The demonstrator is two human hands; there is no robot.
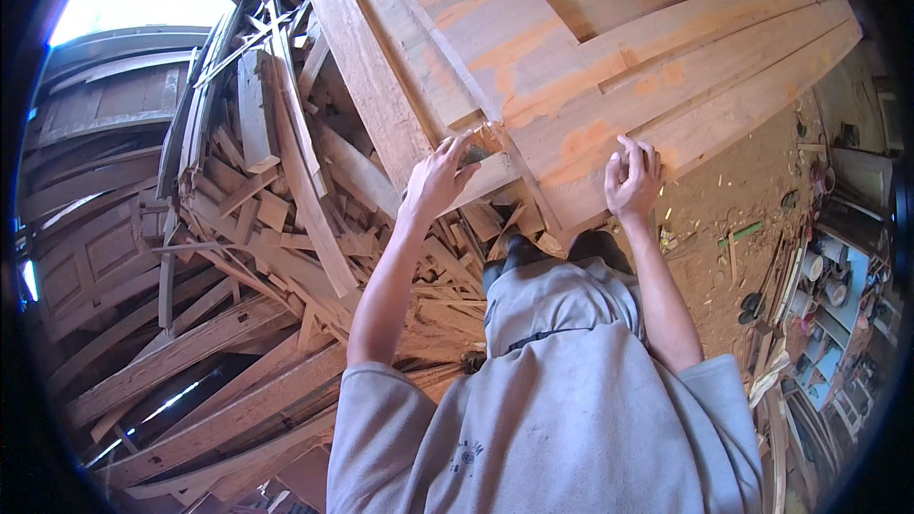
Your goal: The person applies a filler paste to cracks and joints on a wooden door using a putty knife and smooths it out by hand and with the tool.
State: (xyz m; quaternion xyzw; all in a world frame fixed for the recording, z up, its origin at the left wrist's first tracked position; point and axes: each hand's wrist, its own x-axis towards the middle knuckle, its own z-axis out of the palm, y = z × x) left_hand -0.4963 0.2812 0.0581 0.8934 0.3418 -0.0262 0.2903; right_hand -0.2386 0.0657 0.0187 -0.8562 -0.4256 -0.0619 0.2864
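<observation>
A large wooden door with recessed panels lies in front of me, smeared with orange filler in patches. My left hand is at the door's near left corner, beside a small opening with wood shavings at its edge. Its fingers are bent and the thumb stands apart, with nothing visible between them. Over the door's near edge, to the right, is my right hand, its fingers loosely curled and apart, holding nothing I can see. Whether either hand touches the wood is hard to tell.
Scrap wood is heaped on the left, with long planks nearer me. Shavings lie on the dirt floor at right. Shelves with cans and clutter stand at the far right. Old panelled doors lean at far left.
</observation>
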